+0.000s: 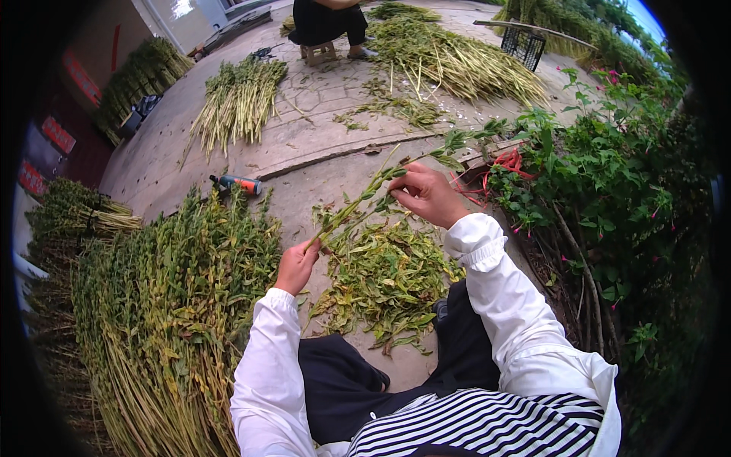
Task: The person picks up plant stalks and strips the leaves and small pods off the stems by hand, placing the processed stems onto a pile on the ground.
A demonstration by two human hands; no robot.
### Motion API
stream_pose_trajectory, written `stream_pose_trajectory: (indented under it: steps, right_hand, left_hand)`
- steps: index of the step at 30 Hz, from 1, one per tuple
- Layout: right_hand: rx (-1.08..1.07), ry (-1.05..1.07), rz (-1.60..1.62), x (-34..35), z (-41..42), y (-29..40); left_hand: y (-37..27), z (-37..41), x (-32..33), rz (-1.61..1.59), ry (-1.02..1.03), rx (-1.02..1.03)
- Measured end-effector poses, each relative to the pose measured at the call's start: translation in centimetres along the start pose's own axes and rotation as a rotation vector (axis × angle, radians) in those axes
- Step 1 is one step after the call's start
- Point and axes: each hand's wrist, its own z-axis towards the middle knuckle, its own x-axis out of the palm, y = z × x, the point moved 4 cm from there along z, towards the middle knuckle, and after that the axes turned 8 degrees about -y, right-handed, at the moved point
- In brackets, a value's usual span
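Observation:
My left hand (297,265) is closed round the lower part of some long green plant stalks (357,207), which slant up and to the right. My right hand (429,195) is at their leafy upper part, with thumb and fingertips close to the leaves; whether they pinch a leaf is hard to tell. Beneath both hands a heap of plucked green and yellow leaves (388,280) lies on the concrete between my legs. Left of me lies a large pile of leafy cut stalks (171,285), its stems towards the bottom of the view.
A bottle with an orange and teal body (240,184) lies beyond the pile. Farther off are a stalk bundle (237,103), a bigger stalk heap (451,57), a black plastic crate (522,48) and a person on a low stool (320,52). Flowering bushes (605,154) and red twine (510,163) are at right.

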Motion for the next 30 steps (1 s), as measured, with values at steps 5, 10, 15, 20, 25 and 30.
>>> stream_pose_trajectory:
  steps: [5, 10, 15, 20, 25, 30]
  right_hand:
    - [0.357, -0.235, 0.23, -1.1, -0.2, -2.4]
    - [0.481, -0.447, 0.612, -2.8, 0.3, -3.2]
    - [0.514, -0.459, 0.502, -3.0, 0.3, -4.5]
    - [0.453, -0.357, 0.396, -1.8, -0.1, -4.4]
    - [0.141, -0.072, 0.176, 0.3, -0.4, -1.1]
    - [0.224, -0.138, 0.045, -0.3, -0.2, -0.1]
  left_hand:
    - [-0.6, 0.0, -0.4, 0.027, -0.052, 0.02]
    - [-0.6, -0.2, -0.7, 0.032, -0.094, 0.063]
    - [-0.2, -0.2, -0.7, 0.097, -0.108, 0.109]
    - [-0.5, -0.1, -0.6, 0.116, -0.097, 0.1]
    - [-0.7, 0.0, -0.4, 0.118, -0.098, 0.115]
    - [-0.9, -0.4, -0.6, 0.147, -0.111, 0.157]
